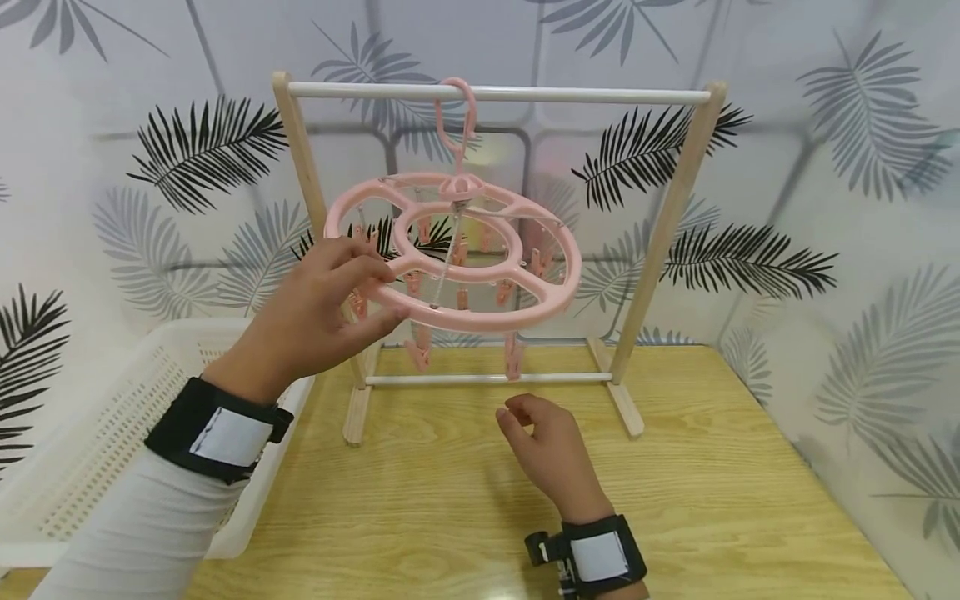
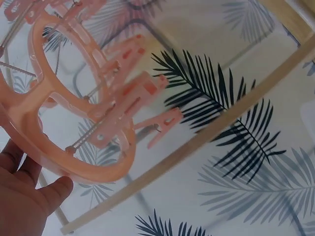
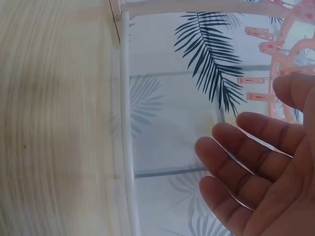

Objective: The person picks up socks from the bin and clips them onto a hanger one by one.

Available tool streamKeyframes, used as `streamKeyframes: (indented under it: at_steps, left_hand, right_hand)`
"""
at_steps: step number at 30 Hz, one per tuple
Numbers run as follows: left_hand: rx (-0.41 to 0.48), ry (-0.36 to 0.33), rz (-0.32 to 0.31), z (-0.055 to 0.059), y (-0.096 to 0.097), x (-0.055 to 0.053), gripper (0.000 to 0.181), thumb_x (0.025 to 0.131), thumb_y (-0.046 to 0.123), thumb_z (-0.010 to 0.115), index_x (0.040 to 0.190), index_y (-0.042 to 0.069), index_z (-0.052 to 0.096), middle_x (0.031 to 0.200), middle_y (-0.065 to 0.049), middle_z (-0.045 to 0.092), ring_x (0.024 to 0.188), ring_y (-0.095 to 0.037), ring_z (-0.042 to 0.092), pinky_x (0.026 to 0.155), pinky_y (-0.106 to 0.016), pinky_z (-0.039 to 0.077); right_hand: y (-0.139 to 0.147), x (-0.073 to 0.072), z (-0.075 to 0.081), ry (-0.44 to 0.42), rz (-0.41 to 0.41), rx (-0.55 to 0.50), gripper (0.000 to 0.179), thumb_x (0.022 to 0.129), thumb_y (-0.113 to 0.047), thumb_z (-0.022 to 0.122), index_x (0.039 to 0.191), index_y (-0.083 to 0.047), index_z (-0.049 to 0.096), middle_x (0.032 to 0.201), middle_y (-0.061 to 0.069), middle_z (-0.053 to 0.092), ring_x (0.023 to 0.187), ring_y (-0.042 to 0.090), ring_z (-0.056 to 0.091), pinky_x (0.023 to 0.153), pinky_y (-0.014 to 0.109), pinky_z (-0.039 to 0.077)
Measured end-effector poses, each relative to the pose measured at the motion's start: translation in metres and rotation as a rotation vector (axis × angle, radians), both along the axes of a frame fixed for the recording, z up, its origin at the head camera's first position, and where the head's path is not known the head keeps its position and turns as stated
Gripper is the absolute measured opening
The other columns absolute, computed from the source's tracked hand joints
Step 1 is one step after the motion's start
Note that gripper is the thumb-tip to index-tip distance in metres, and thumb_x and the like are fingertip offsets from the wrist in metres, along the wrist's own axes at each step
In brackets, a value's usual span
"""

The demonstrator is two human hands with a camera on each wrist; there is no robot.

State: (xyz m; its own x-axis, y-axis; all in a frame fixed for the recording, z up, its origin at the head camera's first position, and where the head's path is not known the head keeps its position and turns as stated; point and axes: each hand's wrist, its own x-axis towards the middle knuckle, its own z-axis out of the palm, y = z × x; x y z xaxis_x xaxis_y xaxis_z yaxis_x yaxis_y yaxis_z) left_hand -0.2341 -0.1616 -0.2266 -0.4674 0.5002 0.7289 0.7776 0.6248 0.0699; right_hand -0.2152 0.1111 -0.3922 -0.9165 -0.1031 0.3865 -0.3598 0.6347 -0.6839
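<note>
A pink round clip hanger [image 1: 480, 320] hangs by its hook [image 1: 471, 112] from the white top bar [image 1: 585, 95] of a wooden-legged rack. The ring tilts, and several pink clothespins [image 1: 513, 357] dangle below it. My left hand [image 1: 318, 304] grips the ring's near left edge between thumb and fingers; the left wrist view shows the thumb at the rim [image 2: 83, 174]. Below the hanger, my right hand [image 1: 551, 454] is held over the table, apart from everything. In the right wrist view its fingers [image 3: 241, 157] are loosely bent with nothing in them.
At the left stands a white perforated plastic basket [image 1: 97, 433], partly behind my left forearm. The rack's wooden feet [image 1: 626, 412] rest on the wood-grain table [image 1: 420, 500]. A leaf-patterned wall covering [image 1: 825, 250] rises behind and along the right side.
</note>
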Motion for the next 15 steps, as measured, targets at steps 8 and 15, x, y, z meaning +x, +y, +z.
streamKeyframes:
  at_steps: [8,15]
  left_hand:
    - [0.017,0.006,0.009,-0.004,0.014,0.005,0.031,0.077,0.032,0.076,0.095,0.009,0.065,0.094,-0.007,0.056,0.091,-0.024,0.049,0.075,-0.043,0.047]
    - [0.05,0.009,0.039,-0.007,0.024,0.007,0.037,0.079,0.038,0.074,0.096,0.006,0.065,0.094,-0.006,0.057,0.088,-0.02,0.05,0.072,-0.041,0.048]
  right_hand:
    - [-0.011,0.007,0.007,0.027,0.093,0.016,0.032,0.093,-0.037,0.056,0.112,-0.013,0.066,0.102,0.0,0.067,0.092,0.008,0.058,0.078,0.04,0.053]
    - [-0.022,0.013,0.029,0.159,0.114,-0.156,0.031,0.094,-0.038,0.053,0.114,-0.016,0.063,0.106,-0.001,0.066,0.094,0.006,0.057,0.079,0.039,0.054]
